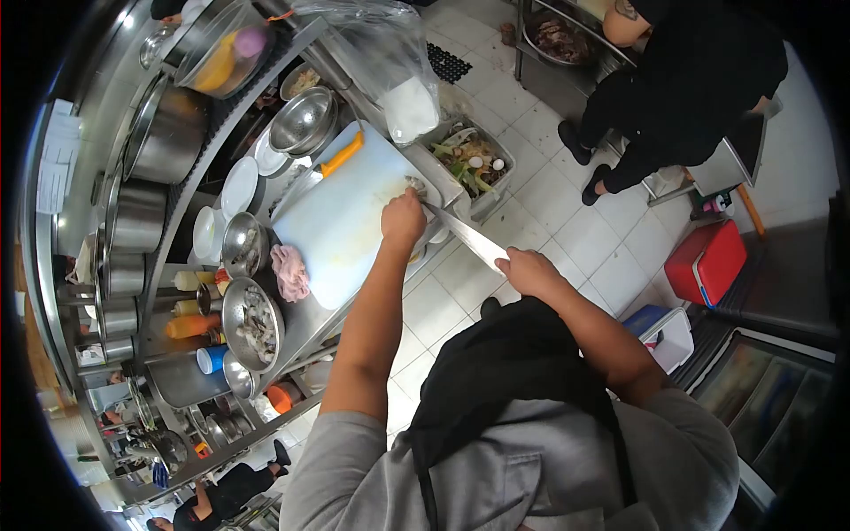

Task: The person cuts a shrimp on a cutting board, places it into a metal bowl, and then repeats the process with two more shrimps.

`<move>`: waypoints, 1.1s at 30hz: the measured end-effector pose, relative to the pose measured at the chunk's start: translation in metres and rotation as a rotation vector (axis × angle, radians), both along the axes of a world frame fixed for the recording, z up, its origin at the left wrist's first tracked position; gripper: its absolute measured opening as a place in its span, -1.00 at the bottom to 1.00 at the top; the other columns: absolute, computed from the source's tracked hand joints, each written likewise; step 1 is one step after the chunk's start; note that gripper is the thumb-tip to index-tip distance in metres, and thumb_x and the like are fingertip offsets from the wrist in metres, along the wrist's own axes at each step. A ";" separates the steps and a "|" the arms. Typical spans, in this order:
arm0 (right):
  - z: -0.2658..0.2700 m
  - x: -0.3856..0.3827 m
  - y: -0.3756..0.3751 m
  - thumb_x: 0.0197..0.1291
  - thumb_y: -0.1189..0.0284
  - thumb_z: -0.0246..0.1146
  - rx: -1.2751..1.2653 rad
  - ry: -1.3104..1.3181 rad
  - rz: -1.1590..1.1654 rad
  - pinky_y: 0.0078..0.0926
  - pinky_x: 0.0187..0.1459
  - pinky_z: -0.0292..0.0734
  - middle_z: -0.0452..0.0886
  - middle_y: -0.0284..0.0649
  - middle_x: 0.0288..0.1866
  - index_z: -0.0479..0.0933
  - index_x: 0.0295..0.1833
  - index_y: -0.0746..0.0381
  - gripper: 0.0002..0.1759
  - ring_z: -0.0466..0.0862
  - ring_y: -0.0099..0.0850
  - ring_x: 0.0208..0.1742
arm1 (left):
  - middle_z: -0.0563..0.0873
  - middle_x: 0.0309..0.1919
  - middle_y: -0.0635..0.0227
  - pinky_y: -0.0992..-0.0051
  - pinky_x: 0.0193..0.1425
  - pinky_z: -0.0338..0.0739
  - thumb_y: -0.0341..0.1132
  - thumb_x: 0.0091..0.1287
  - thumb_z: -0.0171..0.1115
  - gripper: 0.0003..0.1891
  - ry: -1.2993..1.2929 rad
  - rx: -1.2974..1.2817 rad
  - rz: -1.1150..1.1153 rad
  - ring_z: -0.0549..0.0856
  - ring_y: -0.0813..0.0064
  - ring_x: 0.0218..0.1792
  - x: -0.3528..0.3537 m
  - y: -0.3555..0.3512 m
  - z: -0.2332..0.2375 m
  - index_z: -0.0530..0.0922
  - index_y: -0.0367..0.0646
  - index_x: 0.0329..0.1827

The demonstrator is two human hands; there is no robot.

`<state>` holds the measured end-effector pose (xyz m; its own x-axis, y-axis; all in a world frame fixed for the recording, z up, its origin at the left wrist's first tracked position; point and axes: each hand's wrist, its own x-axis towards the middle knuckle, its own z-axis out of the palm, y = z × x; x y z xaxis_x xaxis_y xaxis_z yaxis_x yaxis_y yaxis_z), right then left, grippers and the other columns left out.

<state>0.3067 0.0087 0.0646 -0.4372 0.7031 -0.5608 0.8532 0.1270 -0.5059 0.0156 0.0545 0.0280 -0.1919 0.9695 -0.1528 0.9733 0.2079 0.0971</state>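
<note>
My right hand (529,272) is closed around the handle end of a large knife (469,237). The wide blade points up and left toward the board's edge, its tip close to my left fingers. My left hand (403,218) is closed over the right part of a white cutting board (341,230), pinching a small greyish piece of food (415,184) that looks like a shrimp; the fingers partly hide it. A second knife with a yellow handle (343,155) lies along the board's far left edge. Beside the board sits a crumpled pink cloth (289,273).
A steel bowl of greyish, shrimp-like pieces (237,310) and a smaller bowl (243,241) stand left of the board. A bin of food scraps (478,159) is beyond the counter edge. A person in black (691,97) stands upper right. A red cooler (706,262) is at right.
</note>
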 end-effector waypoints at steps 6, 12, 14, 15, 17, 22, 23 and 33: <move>-0.003 -0.002 0.006 0.57 0.04 0.05 -0.012 -0.036 0.002 0.04 0.22 0.57 0.72 0.17 0.10 0.59 0.19 0.33 -0.46 0.70 0.13 0.15 | 0.82 -0.06 -0.01 0.12 0.10 0.71 -0.37 0.37 0.16 -0.74 0.222 -0.108 -0.096 0.82 0.05 0.00 -0.021 0.019 0.078 0.71 -0.21 0.02; -0.011 0.001 0.009 0.57 0.04 0.05 0.016 -0.040 0.046 0.06 0.21 0.57 0.72 0.17 0.08 0.59 0.16 0.34 -0.46 0.70 0.14 0.14 | 0.86 -0.07 0.18 0.23 0.02 0.70 -0.34 0.37 0.20 -0.77 0.492 -0.122 -0.061 0.85 0.17 0.02 -0.050 0.013 0.158 0.80 -0.11 -0.06; -0.012 0.003 0.013 0.57 0.04 0.04 0.025 -0.053 0.063 0.07 0.19 0.57 0.73 0.17 0.07 0.59 0.14 0.34 -0.46 0.70 0.15 0.13 | 0.86 -0.08 0.18 0.22 -0.01 0.70 -0.33 0.37 0.20 -0.78 0.527 -0.108 -0.045 0.85 0.16 -0.01 -0.062 0.005 0.172 0.80 -0.09 -0.08; -0.013 0.005 0.017 0.57 0.04 0.04 0.028 -0.044 0.075 0.07 0.19 0.57 0.73 0.17 0.06 0.59 0.13 0.34 -0.46 0.71 0.16 0.12 | 0.87 -0.08 0.18 0.22 -0.02 0.70 -0.33 0.37 0.21 -0.78 0.546 -0.103 -0.037 0.86 0.16 -0.03 -0.065 0.001 0.181 0.80 -0.09 -0.08; -0.014 0.009 0.024 0.57 0.04 0.04 0.030 -0.027 0.097 0.08 0.18 0.57 0.73 0.18 0.04 0.59 0.11 0.33 -0.46 0.71 0.17 0.11 | 0.85 -0.06 0.07 0.11 0.01 0.69 -0.28 0.35 0.26 -0.77 0.437 -0.106 0.033 0.85 0.05 -0.05 -0.072 -0.005 0.192 0.79 -0.20 -0.13; -0.002 0.016 0.055 0.57 0.04 0.05 0.015 -0.033 0.139 0.08 0.16 0.57 0.73 0.20 0.00 0.60 0.10 0.33 -0.47 0.71 0.18 0.08 | 0.83 -0.15 -0.02 0.07 0.10 0.66 -0.20 0.35 0.31 -0.75 -0.034 0.034 0.230 0.80 -0.08 -0.07 -0.115 -0.027 0.120 0.78 -0.20 -0.13; 0.000 0.018 0.063 0.57 0.03 0.05 0.013 -0.039 0.143 0.08 0.16 0.57 0.73 0.20 -0.01 0.60 0.09 0.33 -0.47 0.71 0.18 0.08 | 0.82 -0.23 -0.04 0.10 0.07 0.67 -0.23 0.33 0.32 -0.80 -0.107 0.128 0.241 0.79 -0.10 -0.11 -0.115 -0.035 0.100 0.79 -0.12 -0.14; 0.017 0.049 0.149 0.52 0.01 0.13 -0.011 0.068 0.273 0.13 0.02 0.56 0.73 0.19 -0.19 0.58 -0.08 0.33 -0.48 0.71 0.23 -0.06 | 0.71 -0.04 0.28 0.08 0.28 0.42 -0.24 0.41 0.17 -0.78 0.180 0.070 0.002 0.58 0.17 0.16 -0.013 -0.015 0.000 0.68 -0.09 -0.02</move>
